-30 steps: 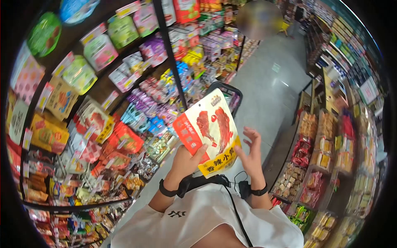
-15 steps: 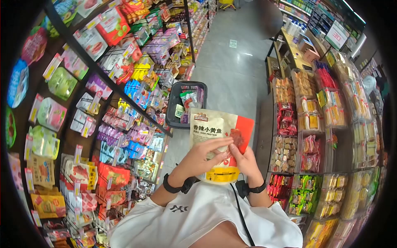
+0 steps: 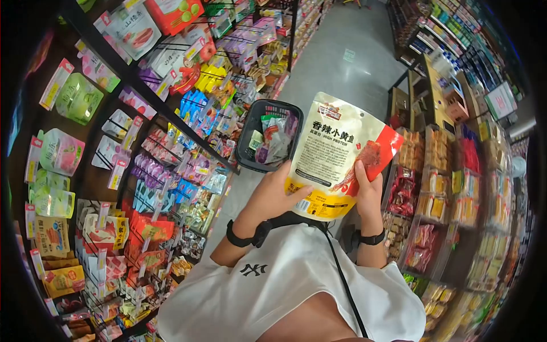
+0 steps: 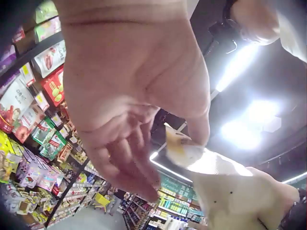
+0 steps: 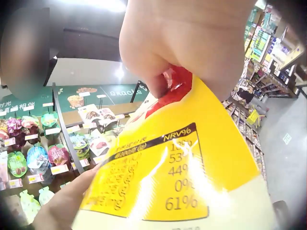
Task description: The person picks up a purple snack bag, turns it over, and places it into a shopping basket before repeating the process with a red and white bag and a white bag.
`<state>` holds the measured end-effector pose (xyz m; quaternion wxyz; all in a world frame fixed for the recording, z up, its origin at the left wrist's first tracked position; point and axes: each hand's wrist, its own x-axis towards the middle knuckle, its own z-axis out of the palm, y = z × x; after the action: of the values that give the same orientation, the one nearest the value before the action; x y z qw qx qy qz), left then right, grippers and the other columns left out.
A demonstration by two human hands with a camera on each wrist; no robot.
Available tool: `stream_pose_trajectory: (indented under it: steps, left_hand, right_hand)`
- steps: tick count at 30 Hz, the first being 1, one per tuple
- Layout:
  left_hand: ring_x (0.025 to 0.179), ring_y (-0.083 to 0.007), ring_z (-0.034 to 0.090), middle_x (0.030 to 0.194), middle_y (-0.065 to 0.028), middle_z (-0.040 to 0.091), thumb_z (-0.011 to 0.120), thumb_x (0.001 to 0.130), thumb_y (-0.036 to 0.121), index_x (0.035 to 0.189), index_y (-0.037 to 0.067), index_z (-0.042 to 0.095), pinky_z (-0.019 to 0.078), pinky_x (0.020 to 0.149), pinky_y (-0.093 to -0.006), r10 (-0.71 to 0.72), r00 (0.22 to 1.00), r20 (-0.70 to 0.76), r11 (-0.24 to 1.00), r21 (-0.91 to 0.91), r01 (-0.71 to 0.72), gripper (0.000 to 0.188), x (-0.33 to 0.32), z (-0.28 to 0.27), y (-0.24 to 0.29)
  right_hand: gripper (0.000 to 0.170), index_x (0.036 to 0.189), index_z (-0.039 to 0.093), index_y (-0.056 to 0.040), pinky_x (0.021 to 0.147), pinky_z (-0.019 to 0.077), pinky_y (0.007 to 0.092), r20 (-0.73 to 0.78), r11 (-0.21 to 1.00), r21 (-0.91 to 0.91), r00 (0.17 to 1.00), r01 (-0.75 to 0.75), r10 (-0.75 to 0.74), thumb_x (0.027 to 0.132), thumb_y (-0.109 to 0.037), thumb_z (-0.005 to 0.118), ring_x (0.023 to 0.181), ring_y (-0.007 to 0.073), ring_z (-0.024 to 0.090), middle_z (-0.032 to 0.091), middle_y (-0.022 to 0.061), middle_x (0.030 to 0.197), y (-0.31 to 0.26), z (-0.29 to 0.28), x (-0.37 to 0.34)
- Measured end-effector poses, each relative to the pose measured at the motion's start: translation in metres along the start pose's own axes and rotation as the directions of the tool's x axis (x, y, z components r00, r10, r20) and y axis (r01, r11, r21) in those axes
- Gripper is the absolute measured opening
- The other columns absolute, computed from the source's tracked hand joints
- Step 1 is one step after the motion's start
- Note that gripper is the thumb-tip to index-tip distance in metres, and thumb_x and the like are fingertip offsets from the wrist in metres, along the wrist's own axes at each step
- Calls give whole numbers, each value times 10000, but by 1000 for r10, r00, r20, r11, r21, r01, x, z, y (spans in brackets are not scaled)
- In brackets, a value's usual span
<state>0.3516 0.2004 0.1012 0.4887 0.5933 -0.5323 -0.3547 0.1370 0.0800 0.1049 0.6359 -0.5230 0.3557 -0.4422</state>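
A cream, red and yellow snack pouch [image 3: 327, 154] is tilted in front of the white shirt, its printed text facing up. My right hand [image 3: 370, 199] grips its red right side, thumb on the front; the right wrist view has this hand [image 5: 187, 43] pinching the red part above the yellow nutrition panel [image 5: 158, 177]. At the lower left corner is my left hand [image 3: 273, 199], thumb laid on the pouch. In the left wrist view that hand's [image 4: 129, 91] thumb touches the pouch [image 4: 225, 196], while its loosely bent fingers stand apart from it.
A black basket [image 3: 242, 151] holding several packets is beyond my left hand. Racks of hanging snack bags [image 3: 74, 97] line the left side, and shelves of packaged food [image 3: 436, 194] the right. A grey aisle floor [image 3: 347, 74] runs between them.
First the pouch's picture side showed; it was turned over to its text side. Since then it has risen and moved right, and my left hand has moved off its front to the lower left edge.
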Motion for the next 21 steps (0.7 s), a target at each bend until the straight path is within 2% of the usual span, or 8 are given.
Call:
stream_pose_trajectory:
  steps: [2,3,6,10,13,16,18,21]
  left_hand:
    - [1038,-386,734,1104,-223,744,791,903,236,1326,-19,573,578,865,-410,-18,997,-71,1000,2,19,539,11,1,-4]
    - [1045,-174,728,1148,-136,761,796,908,139,1322,-31,590,571,906,-333,-53,997,-49,999,-2,53,492,19,-3,-7]
    - [1033,-181,738,1132,-142,767,798,907,145,1304,-29,604,575,893,-337,-79,997,-10,996,-43,79,475,45,-9,-15]
    - [1026,-176,739,1121,-139,772,793,911,140,1294,-25,614,577,891,-337,-128,990,57,992,6,127,454,83,-10,-7]
    - [1032,-172,736,1127,-139,772,790,915,135,1304,-24,611,576,897,-334,-151,983,101,989,23,149,457,116,3,-9]
    - [1044,-162,726,1148,-132,767,781,923,128,1321,-20,604,570,909,-331,-155,979,132,988,10,155,460,153,18,-15]
    - [1053,-156,718,1161,-125,763,774,929,124,1332,-18,599,566,917,-326,-139,980,145,990,-3,141,462,180,32,-23]
    - [960,-303,763,1062,-197,764,783,923,246,1251,-26,609,579,832,-384,-56,994,95,997,-47,61,460,226,59,-37]
  right_hand:
    - [329,1277,624,56,895,525,269,27,999,-42,1000,9,-8,1081,-207,591,1021,96,652,703,60,1179,4,5,23]
    - [338,1283,619,63,895,523,268,37,998,-56,999,-3,5,1083,-208,589,1026,91,648,702,59,1186,5,6,33]
    - [339,1284,619,63,893,524,268,15,999,-33,999,-38,39,1081,-207,589,1025,94,652,703,61,1186,7,7,54]
    - [344,1288,618,62,891,527,265,-39,997,-7,996,-83,83,1080,-210,590,1023,97,659,703,65,1187,8,-6,80]
    - [350,1297,613,58,884,530,263,-73,993,11,990,-120,120,1078,-214,592,1022,97,662,701,70,1196,9,-25,103]
    - [355,1308,607,41,932,524,289,-94,984,90,982,-156,165,1056,-208,626,1057,125,668,692,73,1222,12,-47,134]
    - [355,1311,603,48,898,529,272,-79,988,79,987,-135,141,1071,-213,605,1029,104,664,697,70,1206,12,-64,158]
    - [352,1310,599,49,882,532,263,-79,991,77,990,-113,119,1078,-215,594,1012,92,662,699,67,1197,11,-95,198]
